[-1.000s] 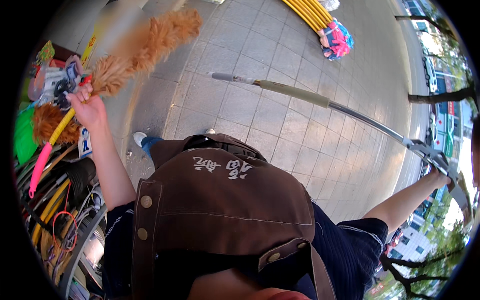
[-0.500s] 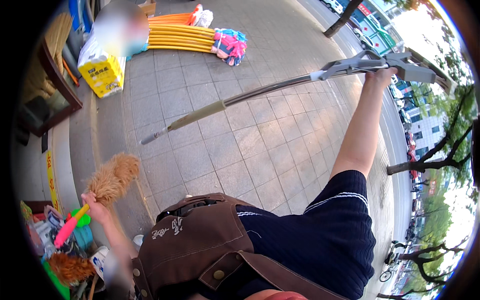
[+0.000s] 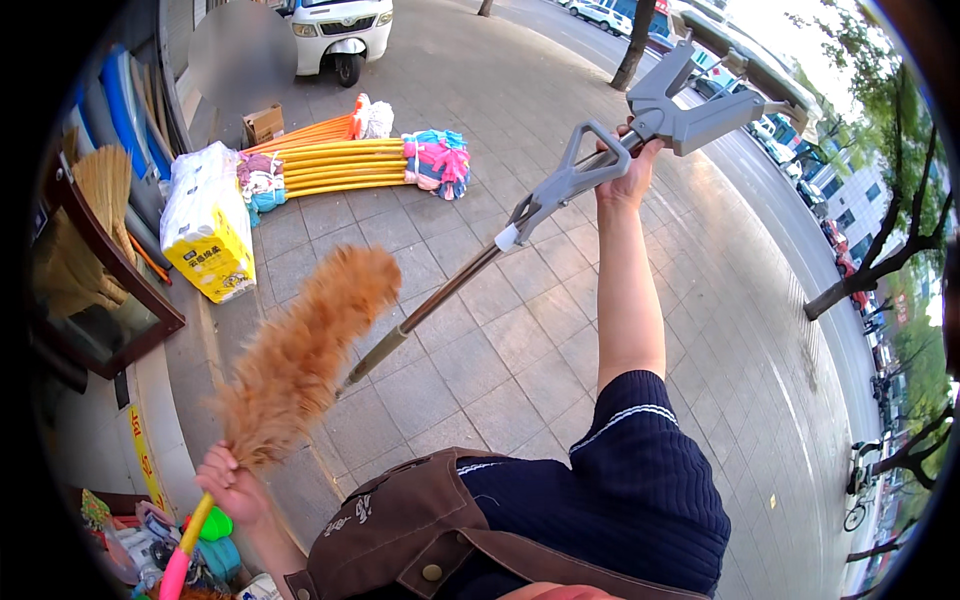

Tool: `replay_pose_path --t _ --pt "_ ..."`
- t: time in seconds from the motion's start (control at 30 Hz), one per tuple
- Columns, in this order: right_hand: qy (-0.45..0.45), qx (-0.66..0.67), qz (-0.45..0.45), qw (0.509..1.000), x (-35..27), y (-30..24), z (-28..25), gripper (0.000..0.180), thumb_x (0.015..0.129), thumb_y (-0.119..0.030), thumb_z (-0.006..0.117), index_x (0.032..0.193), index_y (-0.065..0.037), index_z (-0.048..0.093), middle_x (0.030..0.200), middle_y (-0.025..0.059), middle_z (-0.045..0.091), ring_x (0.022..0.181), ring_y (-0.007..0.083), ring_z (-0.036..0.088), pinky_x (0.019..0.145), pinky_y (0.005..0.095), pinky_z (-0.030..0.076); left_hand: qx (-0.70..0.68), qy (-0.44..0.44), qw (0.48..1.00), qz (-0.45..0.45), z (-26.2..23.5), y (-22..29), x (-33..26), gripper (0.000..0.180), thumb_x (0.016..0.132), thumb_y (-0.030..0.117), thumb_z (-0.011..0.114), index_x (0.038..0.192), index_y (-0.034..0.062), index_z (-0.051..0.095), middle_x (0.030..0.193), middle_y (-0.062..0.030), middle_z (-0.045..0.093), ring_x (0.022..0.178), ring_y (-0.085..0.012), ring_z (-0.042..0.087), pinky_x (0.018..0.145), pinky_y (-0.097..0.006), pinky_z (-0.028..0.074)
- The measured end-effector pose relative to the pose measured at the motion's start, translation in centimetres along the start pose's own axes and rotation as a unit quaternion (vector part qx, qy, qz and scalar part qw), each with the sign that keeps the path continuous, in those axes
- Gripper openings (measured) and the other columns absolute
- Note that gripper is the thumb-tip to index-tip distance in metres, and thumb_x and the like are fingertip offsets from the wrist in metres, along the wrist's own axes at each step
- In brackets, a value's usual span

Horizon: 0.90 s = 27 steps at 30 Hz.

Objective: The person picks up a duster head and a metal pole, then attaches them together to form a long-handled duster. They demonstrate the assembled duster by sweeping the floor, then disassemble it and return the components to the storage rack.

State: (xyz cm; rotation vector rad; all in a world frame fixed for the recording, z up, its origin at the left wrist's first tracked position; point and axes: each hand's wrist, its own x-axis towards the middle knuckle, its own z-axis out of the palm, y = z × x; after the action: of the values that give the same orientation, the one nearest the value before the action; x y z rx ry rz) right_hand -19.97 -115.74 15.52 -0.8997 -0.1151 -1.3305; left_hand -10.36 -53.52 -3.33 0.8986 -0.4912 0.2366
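Observation:
My left hand point(image 3: 232, 485), at the lower left, is closed round the yellow-and-pink handle of a fluffy orange-brown duster point(image 3: 305, 355). The duster's fluffy end points up and to the right, overlapping the lower end of a mop pole in the picture; whether they touch I cannot tell. My right hand point(image 3: 630, 178) is raised on an outstretched arm, wrapped round a squeeze mop point(image 3: 465, 280) just below its grey plastic head point(image 3: 705, 115). The mop slants down to the left, head up. A grey wringing lever point(image 3: 580, 165) sits along its metal pole.
Bundled mops with yellow handles point(image 3: 345, 168) lie by a wrapped paper pack point(image 3: 210, 225) at the far left. A brown-framed panel point(image 3: 120, 310), brooms and assorted goods point(image 3: 150, 550) line the left side. A white three-wheeler point(image 3: 343, 30) stands beyond; trees edge the road at right.
My left hand has brought the duster up and right, closer to the mop pole. My right hand has shifted left, and the mop now slants more steeply. The white three-wheeler has come into view.

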Motion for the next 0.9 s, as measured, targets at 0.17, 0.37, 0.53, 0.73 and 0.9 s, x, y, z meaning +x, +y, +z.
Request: replay_pose_path --t 0.17,0.37,0.53,0.73,0.9 --pt "-0.022 0.036 0.01 0.999 -0.2 -0.8 0.5 0.06 0.091 -0.053 0.032 0.112 0.001 0.047 0.086 0.0065 0.05 0.07 0.016 0.047 0.059 0.0304 0.041 0.163 0.047 0.973 -0.158 -6.5 -7.8 -7.7 0.037 0.096 0.033 0.04 0.066 0.0111 0.034 0.066 0.0003 0.035 0.069 -0.0134 0.037 0.077 -0.029 0.034" --pt "-0.078 0.092 0.021 0.992 -0.2 -3.3 -0.2 0.064 0.089 -0.055 0.034 0.115 0.003 0.044 0.088 0.0067 0.05 0.067 0.0151 0.045 0.057 0.0279 0.04 0.4 0.163 0.879 -0.2 -17.5 -9.1 -10.4 0.035 0.093 0.029 0.049 0.069 0.0048 0.043 0.064 -0.0006 0.039 0.064 -0.0109 0.037 0.062 -0.026 0.034" --pt "-0.07 0.101 0.01 0.992 -3.5 -2.2 -0.1 0.067 0.088 -0.058 0.036 0.119 0.001 0.043 0.09 0.0071 0.049 0.07 0.0145 0.046 0.059 0.0269 0.041 0.54 0.124 0.823 -0.124 -20.6 -4.5 -7.3 0.037 0.093 0.027 0.05 0.067 0.0019 0.043 0.059 0.0009 0.034 0.056 -0.0112 0.033 0.051 -0.027 0.032" --pt "-0.05 0.031 0.045 0.997 -12.0 7.9 1.9 0.056 0.089 -0.055 0.039 0.113 -0.004 0.045 0.089 0.0069 0.049 0.073 0.0152 0.048 0.065 0.0266 0.042 0.506 0.051 0.861 -0.01 -13.6 1.1 4.7 0.019 0.09 0.014 0.052 0.076 0.0035 0.046 0.064 0.003 0.036 0.056 -0.0091 0.034 0.05 -0.025 0.03" --pt "-0.093 -0.179 0.037 0.979 -15.0 13.5 2.5 0.039 0.092 -0.04 0.046 0.092 -0.002 0.051 0.074 0.0045 0.055 0.063 0.0135 0.052 0.057 0.0262 0.043 0.322 0.034 0.946 -0.037 2.0 6.2 14.4 0.014 0.09 0.018 0.053 0.085 0.0046 0.055 0.058 0.0061 0.038 0.049 -0.0018 0.032 0.045 -0.018 0.025"
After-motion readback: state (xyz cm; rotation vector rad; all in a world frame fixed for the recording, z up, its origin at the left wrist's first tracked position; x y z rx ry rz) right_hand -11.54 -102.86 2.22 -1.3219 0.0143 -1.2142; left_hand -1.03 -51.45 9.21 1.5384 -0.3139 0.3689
